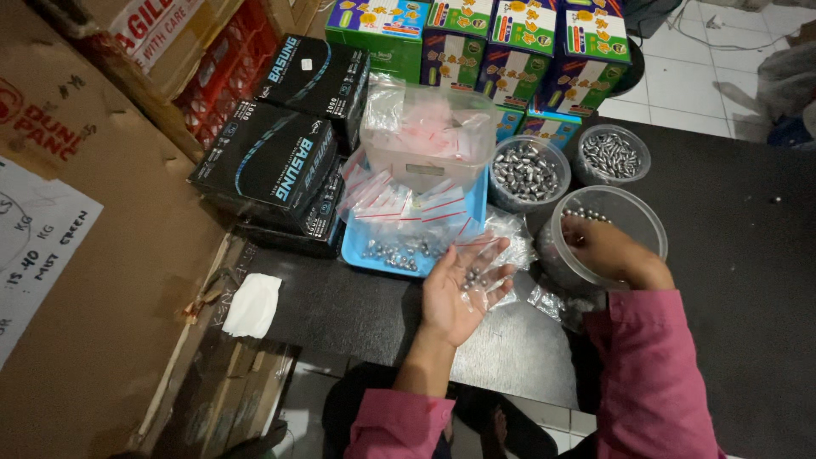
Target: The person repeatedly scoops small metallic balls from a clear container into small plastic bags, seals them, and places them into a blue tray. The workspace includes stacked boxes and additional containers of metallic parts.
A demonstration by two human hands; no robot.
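Observation:
My left hand is palm up over the dark table, holding a small clear plastic bag with a few little metal weights in it. My right hand reaches down inside a round clear tub that holds small metal pieces; its fingertips are hidden among them. Just beyond my left hand a blue tray carries loose metal weights and several clear zip bags with red strips.
Two more round tubs of grey weights stand behind. A clear container sits over the tray. Black boxes, colourful cartons and brown cardboard boxes crowd the left and back. A white tissue lies at left.

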